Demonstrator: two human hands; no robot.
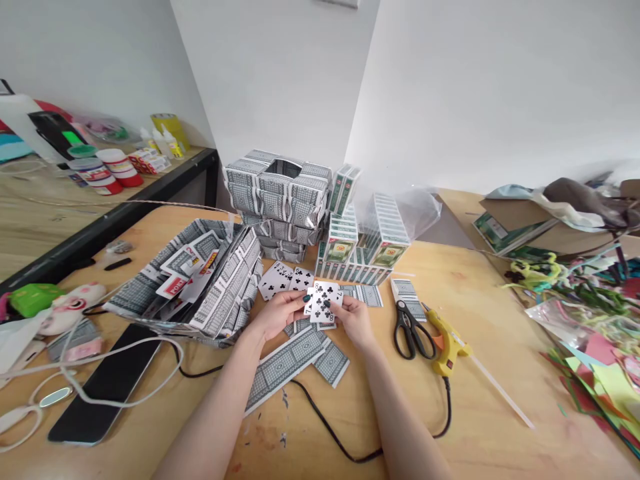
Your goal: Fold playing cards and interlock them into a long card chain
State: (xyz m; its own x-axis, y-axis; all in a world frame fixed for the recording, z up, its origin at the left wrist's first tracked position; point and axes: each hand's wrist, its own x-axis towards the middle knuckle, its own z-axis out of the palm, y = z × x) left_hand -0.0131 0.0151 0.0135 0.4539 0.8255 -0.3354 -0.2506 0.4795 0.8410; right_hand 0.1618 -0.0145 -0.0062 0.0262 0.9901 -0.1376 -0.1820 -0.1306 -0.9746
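Both hands hold playing cards [327,301] face up over the table, an eight of clubs on top with a seven showing beside it. My left hand [283,312] pinches the left edge, and my right hand [354,319] grips the right edge. Below them lies a long strip of joined cards [287,363], patterned backs up, with a shorter card piece [332,362] beside it. Face-up club cards [275,280] rest just beyond my left hand. To the right of my right hand are black-handled scissors [413,333] and a yellow glue gun [449,343] with a glue stick in it.
A basket made of cards [225,293] holds loose cards at left. Behind stands a card-built box [280,193] and stacked green card packs [387,233]. A black phone [107,383] and white cable lie front left. Colourful scraps [600,380] fill the right side.
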